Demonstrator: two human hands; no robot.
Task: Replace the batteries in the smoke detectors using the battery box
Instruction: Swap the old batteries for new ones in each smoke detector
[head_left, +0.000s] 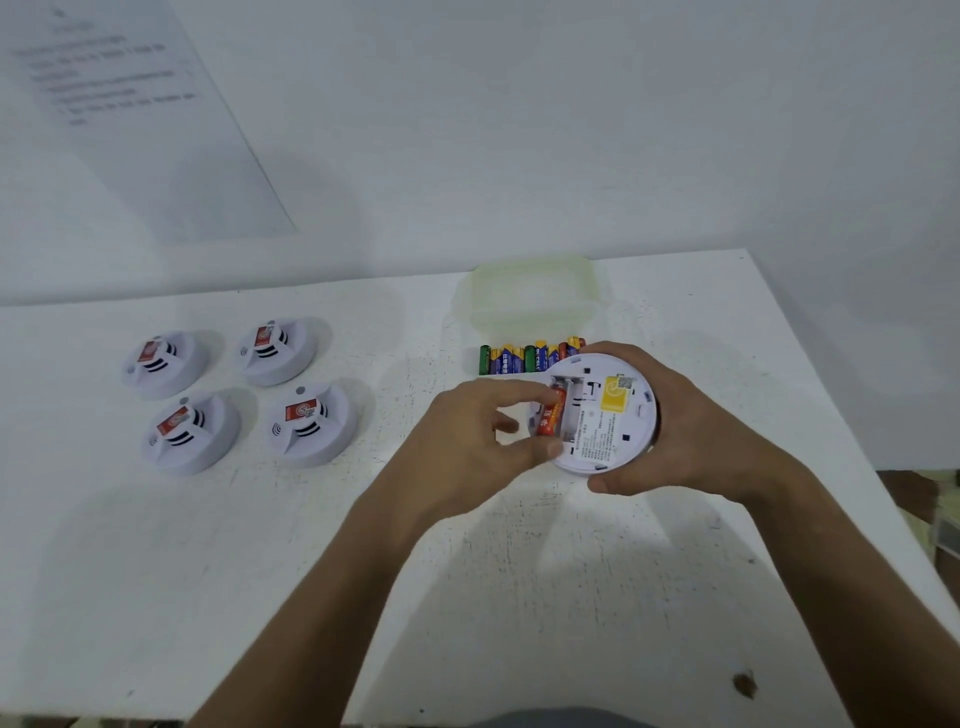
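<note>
Smoke detector (597, 415), back up, gripped by right hand (670, 421) at table's (519, 571) 3 o'clock; left hand (467, 436) pinches one red battery (551, 414) in its bay. Four detectors (244, 389) at 9 o'clock. Battery row (524, 357) at 1 o'clock, before a pale box (530, 296); count unclear.

Text mostly too blurred to read. Smoke detector (597, 415), held underside up: yellow sticker (615, 397) with round logo, small code patch at its corner; below sticker, block of fine print, illegible. Red battery (551, 413) in detector's compartment: white characters, unreadable. Row of batteries (530, 356) just behind detector: white lettering, not legible. Four detectors (239, 392) left of it: red labels, unreadable. Paper sheet (140, 114) on wall above those: printed lines, blurred.
</note>
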